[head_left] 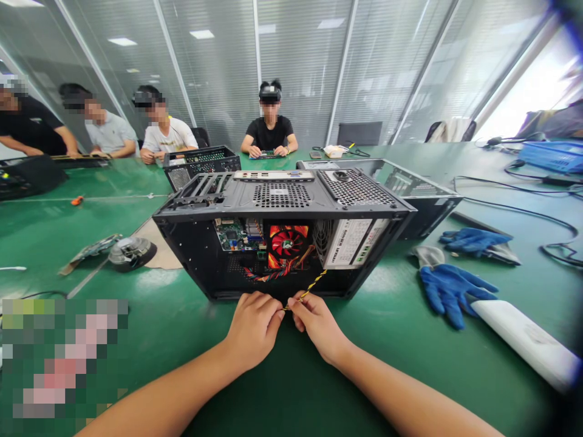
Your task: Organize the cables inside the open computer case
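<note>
A black computer case (191,243) lies on the green table with its open side towards me. Inside it I see a motherboard (234,235), a red cooling fan (288,241) and a white-labelled power supply (353,244). A twisted yellow-and-black cable (315,283) runs from below the power supply down to my hands. My left hand (255,325) is closed round the cable's near end, its tip hidden by the fingers. Close beside it, my right hand (319,325) pinches the same cable. A bundle of coloured wires (268,276) hangs inside the case.
Blue work gloves (449,288) and a white oblong object (528,340) lie at the right. A round metal part (132,252) sits at the left. Behind stand another case (203,161) and an open panelled case (432,212). Several people sit across the table.
</note>
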{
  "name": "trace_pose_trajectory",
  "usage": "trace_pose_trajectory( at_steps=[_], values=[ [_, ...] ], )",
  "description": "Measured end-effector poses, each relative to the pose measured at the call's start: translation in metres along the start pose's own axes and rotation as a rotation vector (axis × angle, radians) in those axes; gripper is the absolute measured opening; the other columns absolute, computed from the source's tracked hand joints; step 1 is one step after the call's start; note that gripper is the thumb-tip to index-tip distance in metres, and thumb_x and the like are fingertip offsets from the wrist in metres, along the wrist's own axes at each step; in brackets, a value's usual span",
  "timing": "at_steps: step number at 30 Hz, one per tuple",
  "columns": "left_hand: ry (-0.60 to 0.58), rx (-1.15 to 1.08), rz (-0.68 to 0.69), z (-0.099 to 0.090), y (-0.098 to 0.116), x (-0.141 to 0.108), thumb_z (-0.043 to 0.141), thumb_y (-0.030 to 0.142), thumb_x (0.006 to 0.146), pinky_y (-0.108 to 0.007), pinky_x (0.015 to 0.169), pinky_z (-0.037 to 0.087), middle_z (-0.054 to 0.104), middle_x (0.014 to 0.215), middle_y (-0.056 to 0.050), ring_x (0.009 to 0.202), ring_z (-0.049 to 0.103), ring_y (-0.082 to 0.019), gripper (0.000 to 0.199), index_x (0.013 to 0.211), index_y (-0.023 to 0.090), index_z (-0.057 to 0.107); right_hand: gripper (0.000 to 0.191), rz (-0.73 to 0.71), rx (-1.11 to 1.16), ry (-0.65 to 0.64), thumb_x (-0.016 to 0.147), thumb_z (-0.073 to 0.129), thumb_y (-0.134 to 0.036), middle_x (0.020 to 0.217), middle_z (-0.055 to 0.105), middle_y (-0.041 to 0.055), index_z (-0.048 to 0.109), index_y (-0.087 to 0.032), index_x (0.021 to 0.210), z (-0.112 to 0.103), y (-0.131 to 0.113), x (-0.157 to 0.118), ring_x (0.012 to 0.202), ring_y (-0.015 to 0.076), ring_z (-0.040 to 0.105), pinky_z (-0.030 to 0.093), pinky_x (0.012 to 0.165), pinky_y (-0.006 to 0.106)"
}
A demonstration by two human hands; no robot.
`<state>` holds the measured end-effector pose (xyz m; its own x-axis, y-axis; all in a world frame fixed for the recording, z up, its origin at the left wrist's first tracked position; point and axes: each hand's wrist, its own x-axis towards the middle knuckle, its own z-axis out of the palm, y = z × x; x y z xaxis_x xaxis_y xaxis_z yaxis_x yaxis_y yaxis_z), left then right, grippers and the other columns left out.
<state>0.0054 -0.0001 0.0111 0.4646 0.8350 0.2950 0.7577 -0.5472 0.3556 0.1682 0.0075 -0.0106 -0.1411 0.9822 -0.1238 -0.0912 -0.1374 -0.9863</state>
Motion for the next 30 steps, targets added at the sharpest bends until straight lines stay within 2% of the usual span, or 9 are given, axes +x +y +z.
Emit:
trace_pose_trajectory(
  at_steps=[8, 16, 24, 30],
  values=[
    [-0.021, 0.053, 0.012, 0.0, 0.0, 0.001, 0.046, 0.02, 0.096, -0.036, 0.074, 0.036, 0.065, 0.08, -0.002, 0.083, 0.057, -0.021, 0.019, 0.084, 0.02, 0.061, 0.041, -0.021, -0.064, 0.01, 0.081, 0.063, -0.055, 0.051, 0.042, -0.0069, 0.047, -0.021, 0.066, 0.0, 0.003, 0.001, 0.046, 0.01, 0.038, 0.031, 0.047, 0.025],
    [0.081, 0.115, 0.146, 0.006, -0.007, -0.003, 0.054, 0.031, 0.096, -0.038, 0.077, 0.038, 0.068, 0.078, -0.004, 0.079, 0.059, -0.022, 0.019, 0.085, 0.019, 0.065, 0.041, -0.067, -0.097, 0.016, 0.085, 0.06, -0.053, 0.049, 0.036, -0.0083, 0.041, -0.023, 0.064, -0.003, 0.009, 0.002, 0.046, 0.0097, 0.03, 0.023, 0.045, 0.025],
    [0.01, 0.098, 0.074, 0.0, -0.002, 0.0, 0.047, 0.024, 0.097, -0.036, 0.074, 0.038, 0.067, 0.074, -0.003, 0.078, 0.06, -0.02, 0.024, 0.081, 0.02, 0.064, 0.041, -0.087, -0.144, 0.003, 0.087, 0.058, -0.052, 0.05, 0.038, -0.0073, 0.042, -0.023, 0.063, -0.003, 0.01, 0.002, 0.046, 0.0102, 0.033, 0.027, 0.046, 0.026],
    [-0.011, 0.117, 0.078, 0.0, -0.003, 0.001, 0.044, 0.022, 0.098, -0.036, 0.072, 0.038, 0.067, 0.073, -0.003, 0.075, 0.061, -0.02, 0.027, 0.079, 0.02, 0.063, 0.042, -0.083, -0.133, -0.01, 0.086, 0.058, -0.054, 0.05, 0.039, -0.0074, 0.042, -0.023, 0.063, -0.004, 0.011, 0.003, 0.046, 0.0102, 0.034, 0.028, 0.046, 0.025]
  ],
)
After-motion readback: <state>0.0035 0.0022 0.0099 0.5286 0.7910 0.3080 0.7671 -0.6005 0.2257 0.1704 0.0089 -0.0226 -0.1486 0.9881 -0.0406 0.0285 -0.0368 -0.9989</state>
